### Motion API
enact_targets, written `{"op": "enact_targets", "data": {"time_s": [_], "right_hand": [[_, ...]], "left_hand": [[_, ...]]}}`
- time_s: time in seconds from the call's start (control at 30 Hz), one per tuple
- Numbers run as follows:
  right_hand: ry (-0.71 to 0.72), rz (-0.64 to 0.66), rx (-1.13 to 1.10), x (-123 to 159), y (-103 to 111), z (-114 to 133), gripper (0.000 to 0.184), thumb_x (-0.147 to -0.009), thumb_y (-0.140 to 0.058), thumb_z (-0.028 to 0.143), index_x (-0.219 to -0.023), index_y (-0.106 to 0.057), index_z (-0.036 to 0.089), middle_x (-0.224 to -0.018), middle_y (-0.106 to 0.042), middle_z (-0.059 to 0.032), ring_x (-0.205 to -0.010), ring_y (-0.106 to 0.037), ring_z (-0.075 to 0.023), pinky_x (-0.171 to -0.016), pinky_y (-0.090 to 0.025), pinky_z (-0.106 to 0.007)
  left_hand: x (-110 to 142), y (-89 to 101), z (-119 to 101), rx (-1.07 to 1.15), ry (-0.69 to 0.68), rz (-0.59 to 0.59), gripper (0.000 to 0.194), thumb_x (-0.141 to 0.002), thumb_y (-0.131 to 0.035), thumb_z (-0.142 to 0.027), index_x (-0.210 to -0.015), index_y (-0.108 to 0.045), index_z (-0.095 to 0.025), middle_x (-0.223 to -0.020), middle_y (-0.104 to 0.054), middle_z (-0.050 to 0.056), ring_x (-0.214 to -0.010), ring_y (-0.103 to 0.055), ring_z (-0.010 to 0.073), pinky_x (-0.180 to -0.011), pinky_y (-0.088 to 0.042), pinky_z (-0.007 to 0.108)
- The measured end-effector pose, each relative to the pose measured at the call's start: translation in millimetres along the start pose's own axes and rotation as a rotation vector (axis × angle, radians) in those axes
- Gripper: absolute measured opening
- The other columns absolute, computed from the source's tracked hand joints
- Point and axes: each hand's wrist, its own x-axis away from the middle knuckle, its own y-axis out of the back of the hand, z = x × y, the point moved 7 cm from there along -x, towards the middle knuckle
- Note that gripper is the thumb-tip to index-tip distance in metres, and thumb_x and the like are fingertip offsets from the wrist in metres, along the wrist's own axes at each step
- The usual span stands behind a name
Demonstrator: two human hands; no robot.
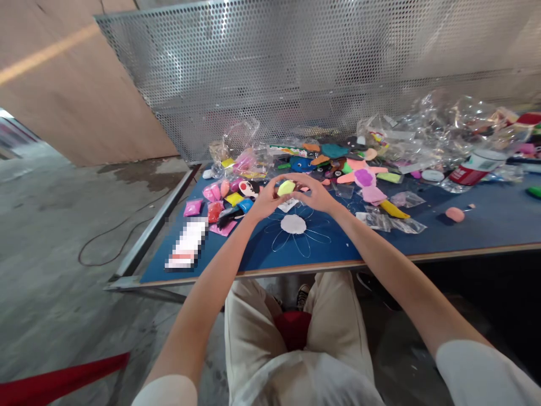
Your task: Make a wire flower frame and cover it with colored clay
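Both my hands meet above the blue table (465, 231), pinching one yellow-green lump of clay (286, 187) between their fingertips. My left hand (264, 200) grips it from the left, my right hand (315, 194) from the right. Just below them on the table lies a wire flower frame (315, 237) with a white clay disc (293, 224) at its centre.
Small bags of coloured clay (220, 203) lie to the left, finished clay shapes (363, 177) and clear plastic wrappers (439, 132) to the back right. A pink clay ball (455, 214) sits right. A perforated metal screen (296, 73) stands behind. A cable (110, 237) runs on the floor at left.
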Motion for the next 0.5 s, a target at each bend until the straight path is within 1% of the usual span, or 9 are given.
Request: {"op": "enact_targets", "data": {"time_s": [0.07, 0.13, 0.23, 0.3, 0.4, 0.47, 0.5], "right_hand": [[-0.037, -0.008, -0.017, -1.1, -2.1, -4.0, 0.055, -0.090, -0.068, 0.063, -0.134, -0.070, 0.030, -0.146, -0.063, -0.0115, -0.130, -0.062, -0.0300, -0.100, -0.058, -0.047], [-0.061, -0.036, -0.021, -2.3, -1.7, -5.4, 0.046, -0.090, -0.068, 0.063, -0.120, -0.076, 0.029, -0.144, -0.065, -0.0103, -0.130, -0.062, -0.0298, -0.101, -0.057, -0.047], [-0.081, -0.088, -0.011, -3.7, 2.4, -3.5, 0.037, -0.092, -0.066, 0.061, -0.100, -0.081, 0.029, -0.134, -0.071, -0.0092, -0.127, -0.064, -0.0290, -0.105, -0.055, -0.048], [-0.095, -0.110, -0.003, -4.0, 5.0, -2.3, 0.036, -0.090, -0.068, 0.061, -0.094, -0.081, 0.028, -0.127, -0.074, -0.0096, -0.123, -0.066, -0.0289, -0.106, -0.054, -0.049], [-0.128, -0.109, -0.019, -3.8, 4.6, -4.9, 0.042, -0.090, -0.066, 0.065, -0.090, -0.080, 0.026, -0.121, -0.076, -0.0102, -0.115, -0.069, -0.0284, -0.099, -0.057, -0.048], [-0.160, -0.107, -0.051, -3.0, 3.4, -8.7, 0.048, -0.092, -0.060, 0.068, -0.095, -0.079, 0.024, -0.119, -0.077, -0.0108, -0.109, -0.071, -0.0277, -0.093, -0.060, -0.044], [-0.171, -0.107, -0.063, -2.4, 3.2, -10.2, 0.051, -0.094, -0.057, 0.069, -0.101, -0.079, 0.024, -0.119, -0.077, -0.0111, -0.107, -0.072, -0.0275, -0.091, -0.060, -0.043]], "left_hand": [[0.7, 0.3, 2.2, -0.019, 0.027, -0.002, 0.091, -0.086, -0.065, -0.076, -0.152, -0.041, -0.018, -0.110, -0.073, 0.015, -0.084, -0.071, 0.0226, -0.069, -0.057, 0.032], [1.7, 0.7, 1.7, -0.057, 0.037, -0.012, 0.086, -0.087, -0.067, -0.072, -0.149, -0.044, -0.018, -0.109, -0.073, 0.014, -0.080, -0.070, 0.0218, -0.067, -0.057, 0.033], [3.1, -2.2, -1.7, -0.067, 0.045, 0.006, 0.077, -0.088, -0.072, -0.064, -0.145, -0.049, -0.018, -0.103, -0.075, 0.012, -0.080, -0.072, 0.0222, -0.070, -0.059, 0.034], [3.2, -4.9, -4.0, -0.012, 0.054, 0.027, 0.072, -0.088, -0.073, -0.061, -0.142, -0.053, -0.017, -0.100, -0.076, 0.011, -0.084, -0.074, 0.0230, -0.075, -0.061, 0.035], [1.9, -6.2, -7.0, 0.046, 0.063, 0.038, 0.067, -0.091, -0.069, -0.061, -0.137, -0.059, -0.014, -0.104, -0.077, 0.012, -0.089, -0.076, 0.0237, -0.081, -0.063, 0.038], [0.9, -5.7, -8.2, 0.037, 0.071, 0.041, 0.065, -0.091, -0.068, -0.062, -0.133, -0.062, -0.013, -0.102, -0.078, 0.013, -0.086, -0.076, 0.0237, -0.080, -0.064, 0.039], [0.7, -5.4, -8.5, 0.037, 0.074, 0.045, 0.064, -0.092, -0.067, -0.063, -0.132, -0.063, -0.013, -0.101, -0.078, 0.012, -0.085, -0.076, 0.0236, -0.079, -0.064, 0.039]]}}
